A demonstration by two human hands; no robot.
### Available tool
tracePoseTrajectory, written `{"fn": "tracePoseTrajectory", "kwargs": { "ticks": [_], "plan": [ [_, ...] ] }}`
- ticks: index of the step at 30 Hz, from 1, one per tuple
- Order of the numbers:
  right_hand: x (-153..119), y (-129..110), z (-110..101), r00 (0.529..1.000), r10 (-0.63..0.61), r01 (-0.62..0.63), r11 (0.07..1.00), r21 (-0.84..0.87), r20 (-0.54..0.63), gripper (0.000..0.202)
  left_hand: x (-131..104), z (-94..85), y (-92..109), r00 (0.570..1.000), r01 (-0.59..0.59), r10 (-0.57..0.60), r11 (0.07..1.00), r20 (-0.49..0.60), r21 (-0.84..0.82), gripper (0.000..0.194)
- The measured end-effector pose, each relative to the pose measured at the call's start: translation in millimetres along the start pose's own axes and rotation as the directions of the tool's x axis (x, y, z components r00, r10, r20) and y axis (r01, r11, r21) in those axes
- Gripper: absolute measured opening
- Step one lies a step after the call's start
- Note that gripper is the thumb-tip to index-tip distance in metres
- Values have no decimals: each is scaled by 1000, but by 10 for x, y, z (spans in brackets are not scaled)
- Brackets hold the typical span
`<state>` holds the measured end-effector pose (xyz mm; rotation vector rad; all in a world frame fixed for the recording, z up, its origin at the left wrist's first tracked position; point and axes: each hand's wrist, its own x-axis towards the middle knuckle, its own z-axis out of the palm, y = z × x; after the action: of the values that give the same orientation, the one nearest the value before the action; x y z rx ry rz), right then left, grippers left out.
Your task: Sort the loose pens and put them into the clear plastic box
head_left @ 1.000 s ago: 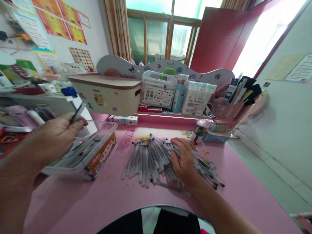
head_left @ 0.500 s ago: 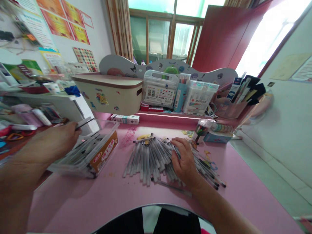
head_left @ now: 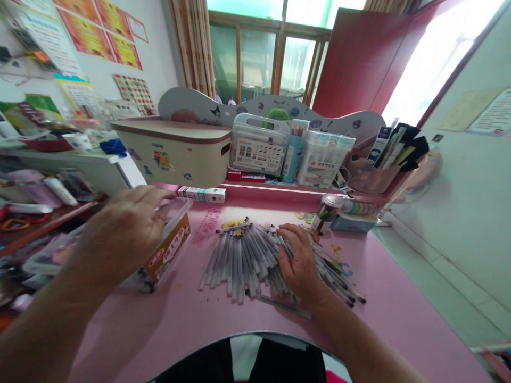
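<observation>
I am holding my left hand (head_left: 123, 229) over the clear plastic box (head_left: 181, 213), which is standing at the worktop's left edge with its brown-and-orange label facing inward. Its fingers are bending, but they are blurring and partly hidden, so I cannot tell whether they are pinching anything. My right hand (head_left: 299, 263) is resting on the pile of pens (head_left: 241, 266), its fingers loosely spread and curving over the barrels, the thumb standing apart from them.

The pens are fanning out across the middle of the worktop (head_left: 191, 324), most of their pale ends pointing toward the curved near edge; some dark-ended ones are slanting toward the right edge. One loose pen (head_left: 277, 306) is lying crosswise between the fan and the near edge. Toward the far right corner, a clear jar of pens (head_left: 329, 207) is standing just beside a blue box (head_left: 353, 223). A slim white carton (head_left: 202, 194) is lying along the far edge, left of the middle.
</observation>
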<state>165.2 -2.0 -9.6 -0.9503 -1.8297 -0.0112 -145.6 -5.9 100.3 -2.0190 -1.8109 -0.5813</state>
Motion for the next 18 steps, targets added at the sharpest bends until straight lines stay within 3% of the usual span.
{"fn": "tracePoseTrajectory", "kwargs": {
  "ticks": [2, 4, 8, 10, 13, 18],
  "plan": [
    [5, -5, -2, 1000, -5, 5, 1000, -3, -1, 41, -18, 108, 290, 988, -128, 131, 991, 86, -46, 38],
    [12, -10, -7, 1000, -13, 13, 1000, -7, -7, 40, -4, 313, 494, 944, -198, 211, 977, 254, -76, 36],
    [20, -14, -15, 1000, -25, 24, 1000, -5, -5, 38, 154, 803, 670, 806, -186, 181, 981, 564, -49, 39],
    [18, -15, -16, 1000, -25, 25, 1000, -9, 2, 38, 255, 996, 686, 774, -165, 141, 986, 618, -20, 37],
    [11, -18, -15, 1000, -15, 15, 1000, -17, 11, 39, 363, 1183, 668, 767, -142, 109, 990, 632, 2, 36],
    [10, -31, -22, 1000, -28, 28, 999, -25, 12, 40, 419, 1298, 576, 757, -87, 50, 996, 652, 26, 35]
  ]
}}
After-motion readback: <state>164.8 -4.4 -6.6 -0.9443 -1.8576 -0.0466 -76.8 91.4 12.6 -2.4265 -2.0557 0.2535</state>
